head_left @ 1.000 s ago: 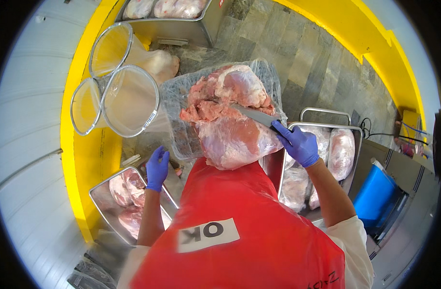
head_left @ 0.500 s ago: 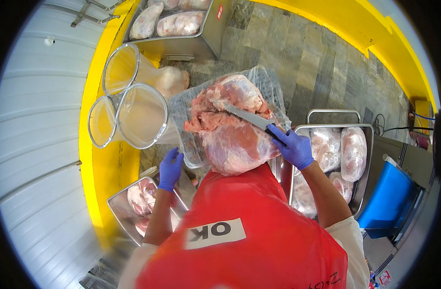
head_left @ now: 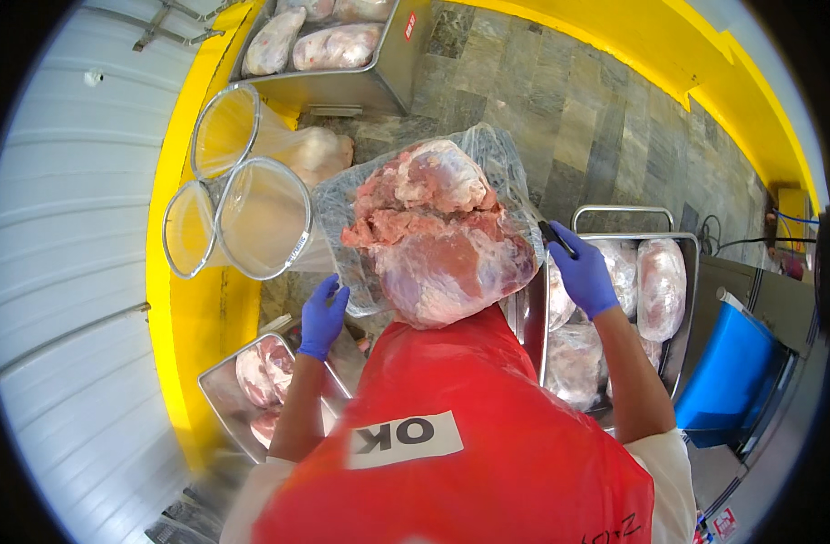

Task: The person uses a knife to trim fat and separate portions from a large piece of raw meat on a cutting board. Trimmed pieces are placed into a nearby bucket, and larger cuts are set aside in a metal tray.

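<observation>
Two large dark letters are borne by a white rectangular patch [head_left: 406, 440] on the front of a red apron [head_left: 469, 381], where they are seen upside down from above. Dark handwritten marks [head_left: 612, 529] are scrawled near the apron's lower right edge and are partly cut off by the view. A small red label [head_left: 410, 26] with pale print is fixed to the side of a steel bin [head_left: 374, 88] at top. Tiny dark lettering is carried on a white strip [head_left: 299, 247] along the largest hoop [head_left: 262, 159]. A red-and-white sign [head_left: 724, 522], too small to be read, is glimpsed at lower right.
</observation>
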Demonstrator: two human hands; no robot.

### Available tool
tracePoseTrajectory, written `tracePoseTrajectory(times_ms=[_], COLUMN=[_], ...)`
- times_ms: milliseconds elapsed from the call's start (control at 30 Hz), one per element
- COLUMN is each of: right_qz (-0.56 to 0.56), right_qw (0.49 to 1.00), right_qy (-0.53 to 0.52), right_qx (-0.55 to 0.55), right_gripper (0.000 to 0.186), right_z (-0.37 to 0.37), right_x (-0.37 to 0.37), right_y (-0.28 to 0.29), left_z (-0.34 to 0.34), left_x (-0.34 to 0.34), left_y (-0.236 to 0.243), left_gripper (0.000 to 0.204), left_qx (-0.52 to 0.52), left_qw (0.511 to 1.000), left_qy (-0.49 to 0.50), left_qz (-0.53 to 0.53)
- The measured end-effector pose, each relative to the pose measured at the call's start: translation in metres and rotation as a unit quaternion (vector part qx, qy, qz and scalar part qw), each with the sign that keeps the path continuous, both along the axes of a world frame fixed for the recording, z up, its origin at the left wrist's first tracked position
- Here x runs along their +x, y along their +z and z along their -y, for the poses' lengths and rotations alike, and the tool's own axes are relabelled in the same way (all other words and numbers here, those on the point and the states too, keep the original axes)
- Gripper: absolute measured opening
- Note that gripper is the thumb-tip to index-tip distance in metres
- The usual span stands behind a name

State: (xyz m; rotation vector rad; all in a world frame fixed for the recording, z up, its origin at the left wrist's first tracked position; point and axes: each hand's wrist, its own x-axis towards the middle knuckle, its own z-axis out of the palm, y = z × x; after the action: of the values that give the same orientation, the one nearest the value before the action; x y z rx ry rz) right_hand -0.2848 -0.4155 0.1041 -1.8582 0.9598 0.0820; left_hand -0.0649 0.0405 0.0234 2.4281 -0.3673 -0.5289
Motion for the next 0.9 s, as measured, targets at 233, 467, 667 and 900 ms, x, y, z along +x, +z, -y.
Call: tracePoseTrajectory(times_ms=[233,467,667,900], right_qz=[-0.064,-0.076,-0.049,-0.011], right_qw=[0.995,0.980,0.986,0.982], right_qy=[0.082,0.186,0.149,0.152], right_qx=[-0.001,0.006,0.049,0.107], right_gripper=[0.046,0.050,0.051,0.052], right_z=[0.015,0.007,-0.017,-0.050], right_x=[-0.032,0.005,0.019,0.023], right_y=[0.134,0.174,0.159,0.159], left_z=[0.006,0.032,0.079,0.142], left_x=[-0.006,-0.009,0.002,0.013], left_y=[-0.013,-0.004,0.075,0.100], left_gripper=[0.052,0.043,0.030,0.023], left_qx=[-0.005,-0.068,-0.204,-0.335], left_qw=[1.000,0.997,0.977,0.908], left_qy=[-0.006,0.046,0.039,0.035], left_qz=[-0.019,0.009,-0.043,-0.249])
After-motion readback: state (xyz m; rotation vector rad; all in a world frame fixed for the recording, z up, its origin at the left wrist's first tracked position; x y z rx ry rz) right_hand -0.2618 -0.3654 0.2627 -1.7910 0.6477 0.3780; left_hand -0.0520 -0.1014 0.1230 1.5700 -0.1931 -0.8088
